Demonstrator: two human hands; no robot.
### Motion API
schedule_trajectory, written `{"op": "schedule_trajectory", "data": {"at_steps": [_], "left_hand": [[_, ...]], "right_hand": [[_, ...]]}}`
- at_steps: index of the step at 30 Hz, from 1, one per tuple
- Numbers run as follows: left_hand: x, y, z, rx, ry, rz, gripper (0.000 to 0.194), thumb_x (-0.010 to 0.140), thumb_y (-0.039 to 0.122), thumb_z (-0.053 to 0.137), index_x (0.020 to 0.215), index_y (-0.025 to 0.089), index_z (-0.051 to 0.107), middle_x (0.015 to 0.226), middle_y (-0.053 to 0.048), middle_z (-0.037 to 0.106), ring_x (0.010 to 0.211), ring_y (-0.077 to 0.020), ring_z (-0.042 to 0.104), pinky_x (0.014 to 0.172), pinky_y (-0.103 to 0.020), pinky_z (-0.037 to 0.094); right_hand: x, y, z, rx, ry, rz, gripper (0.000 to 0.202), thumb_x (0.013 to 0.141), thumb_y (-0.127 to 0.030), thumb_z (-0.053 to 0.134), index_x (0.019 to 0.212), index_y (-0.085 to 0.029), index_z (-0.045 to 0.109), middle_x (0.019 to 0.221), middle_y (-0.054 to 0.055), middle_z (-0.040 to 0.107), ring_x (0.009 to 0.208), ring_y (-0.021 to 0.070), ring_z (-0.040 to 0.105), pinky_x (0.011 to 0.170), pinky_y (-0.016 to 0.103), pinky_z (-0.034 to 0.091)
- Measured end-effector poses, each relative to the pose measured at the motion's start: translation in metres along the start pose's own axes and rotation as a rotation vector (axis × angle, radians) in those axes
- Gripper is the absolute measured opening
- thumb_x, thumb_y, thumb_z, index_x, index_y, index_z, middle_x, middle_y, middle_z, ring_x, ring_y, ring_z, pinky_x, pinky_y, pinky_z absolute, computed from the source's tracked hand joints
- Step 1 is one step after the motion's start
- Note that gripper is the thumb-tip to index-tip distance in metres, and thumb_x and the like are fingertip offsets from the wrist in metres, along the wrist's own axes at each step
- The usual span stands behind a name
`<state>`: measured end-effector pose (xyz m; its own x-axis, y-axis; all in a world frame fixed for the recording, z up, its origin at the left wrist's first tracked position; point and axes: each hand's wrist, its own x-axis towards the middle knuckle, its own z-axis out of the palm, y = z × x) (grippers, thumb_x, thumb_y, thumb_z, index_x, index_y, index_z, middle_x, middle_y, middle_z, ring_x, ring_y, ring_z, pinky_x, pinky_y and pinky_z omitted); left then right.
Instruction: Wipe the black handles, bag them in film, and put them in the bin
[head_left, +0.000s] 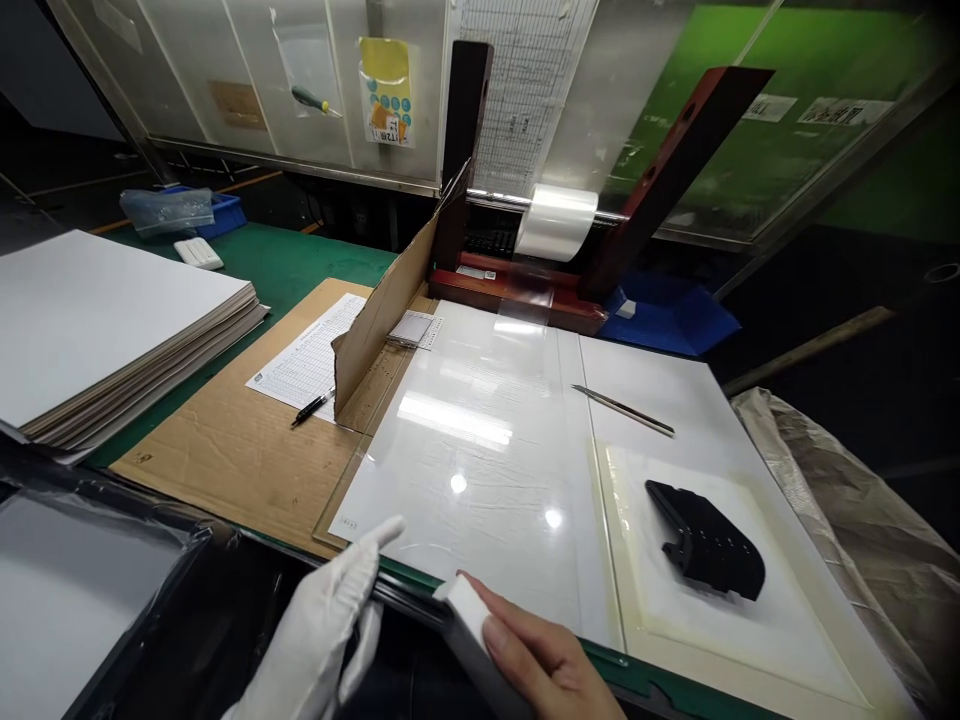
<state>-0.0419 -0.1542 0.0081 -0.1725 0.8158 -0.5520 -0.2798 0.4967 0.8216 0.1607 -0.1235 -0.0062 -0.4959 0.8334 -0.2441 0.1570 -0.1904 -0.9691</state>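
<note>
At the lower edge of the head view is my left hand (322, 620) in a white glove. It is empty, its fingers stretched out and apart near the table's front edge. Bare-skinned, my right hand (540, 650) grips a white-and-grey block (469, 610) between thumb and fingers; its exact kind does not show. Beyond both hands lies a clear film (465, 480) over a white surface, with lamp reflections on it. A black curved plastic part (709, 545) rests on a white, yellow-edged pad to the right. Tweezers (622, 408) lie behind that part.
A roll of clear film (556, 222) hangs on a dark red stand (517, 300). Left of it stand an upright cardboard piece (397, 310), a printed form (311, 345), a pen (313, 407) and stacked white sheets (112, 320). A blue bin (675, 315) sits back right.
</note>
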Motion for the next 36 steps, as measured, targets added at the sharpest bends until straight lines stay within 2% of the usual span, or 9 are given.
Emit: {"op": "schedule_trajectory", "data": {"at_steps": [2, 5, 8, 12, 17, 20, 23, 30, 36], "left_hand": [[-0.003, 0.002, 0.003, -0.016, -0.015, -0.02, 0.072, 0.074, 0.064, 0.074, 0.127, 0.016, 0.069, 0.032, 0.01, 0.035, 0.028, -0.0102, 0.035, 0.032, -0.019, 0.027], [-0.005, 0.005, 0.009, -0.056, -0.002, -0.064, 0.073, 0.076, 0.065, 0.072, 0.128, 0.014, 0.067, 0.033, 0.01, 0.036, 0.027, -0.0077, 0.028, 0.031, -0.018, 0.021], [-0.003, 0.004, 0.016, -0.117, 0.05, -0.102, 0.076, 0.085, 0.072, 0.055, 0.133, 0.013, 0.061, 0.037, 0.011, 0.034, 0.026, -0.0065, 0.018, 0.029, -0.017, 0.014], [0.001, -0.005, 0.024, -0.247, 0.06, -0.166, 0.068, 0.085, 0.073, 0.053, 0.116, 0.014, 0.065, 0.041, 0.011, 0.035, 0.028, -0.0063, 0.024, 0.03, -0.017, 0.023], [0.003, -0.022, 0.016, -0.29, -0.104, -0.284, 0.051, 0.084, 0.066, 0.062, 0.091, 0.016, 0.07, 0.04, 0.005, 0.046, 0.028, -0.0098, 0.036, 0.028, -0.02, 0.027], [0.003, -0.03, 0.01, -0.31, -0.202, -0.306, 0.04, 0.09, 0.056, 0.064, 0.095, 0.016, 0.069, 0.052, 0.002, 0.058, 0.038, -0.0108, 0.049, 0.034, -0.02, 0.038], [0.003, -0.037, 0.009, -0.316, -0.236, -0.333, 0.033, 0.098, 0.046, 0.059, 0.103, 0.014, 0.065, 0.074, 0.001, 0.064, 0.051, -0.0084, 0.056, 0.046, -0.021, 0.049], [0.004, -0.039, 0.011, -0.324, -0.322, -0.39, 0.045, 0.096, 0.059, 0.051, 0.09, 0.017, 0.065, 0.035, 0.011, 0.033, 0.025, -0.006, 0.022, 0.027, -0.016, 0.021], [0.005, -0.041, 0.008, -0.332, -0.365, -0.357, 0.035, 0.089, 0.052, 0.064, 0.087, 0.018, 0.063, 0.032, 0.011, 0.035, 0.023, -0.0059, 0.021, 0.026, -0.015, 0.023]], "right_hand": [[0.002, -0.006, -0.006, 0.046, -0.062, 0.009, 0.036, 0.095, -0.044, 0.061, 0.128, -0.031, 0.065, 0.128, 0.006, 0.067, 0.122, 0.0268, 0.063, 0.104, 0.046, 0.049], [0.001, -0.008, -0.002, -0.02, 0.019, 0.004, 0.036, 0.095, -0.046, 0.06, 0.127, -0.03, 0.066, 0.126, 0.006, 0.068, 0.12, 0.0264, 0.065, 0.101, 0.045, 0.053], [0.0, 0.001, 0.023, -0.101, 0.288, -0.076, 0.037, 0.096, -0.04, 0.061, 0.131, -0.03, 0.063, 0.132, 0.007, 0.065, 0.123, 0.0267, 0.063, 0.099, 0.043, 0.056], [0.004, 0.017, 0.063, -0.234, 0.619, -0.255, 0.039, 0.097, -0.03, 0.059, 0.136, -0.035, 0.058, 0.153, 0.005, 0.046, 0.141, 0.028, 0.046, 0.111, 0.05, 0.046], [0.013, 0.021, 0.043, -0.512, 0.49, -0.405, 0.052, 0.097, -0.016, 0.055, 0.145, -0.037, 0.049, 0.157, 0.006, 0.042, 0.142, 0.0263, 0.044, 0.105, 0.05, 0.051], [0.013, 0.02, 0.021, -0.789, 0.36, -0.656, 0.055, 0.094, -0.005, 0.049, 0.143, -0.031, 0.053, 0.157, 0.01, 0.041, 0.137, 0.0287, 0.046, 0.096, 0.05, 0.053], [0.012, 0.021, 0.015, -0.918, 0.365, -0.614, 0.053, 0.093, -0.004, 0.051, 0.142, -0.026, 0.054, 0.153, 0.013, 0.046, 0.129, 0.0287, 0.048, 0.09, 0.048, 0.053], [0.012, 0.023, 0.015, -0.935, 0.335, -0.547, 0.051, 0.094, -0.007, 0.053, 0.142, -0.026, 0.052, 0.152, 0.013, 0.046, 0.122, 0.0297, 0.048, 0.086, 0.048, 0.051], [0.012, 0.021, 0.013, -0.886, 0.268, -0.573, 0.05, 0.094, -0.005, 0.052, 0.139, -0.026, 0.054, 0.153, 0.012, 0.045, 0.124, 0.0297, 0.046, 0.089, 0.05, 0.05]]}}
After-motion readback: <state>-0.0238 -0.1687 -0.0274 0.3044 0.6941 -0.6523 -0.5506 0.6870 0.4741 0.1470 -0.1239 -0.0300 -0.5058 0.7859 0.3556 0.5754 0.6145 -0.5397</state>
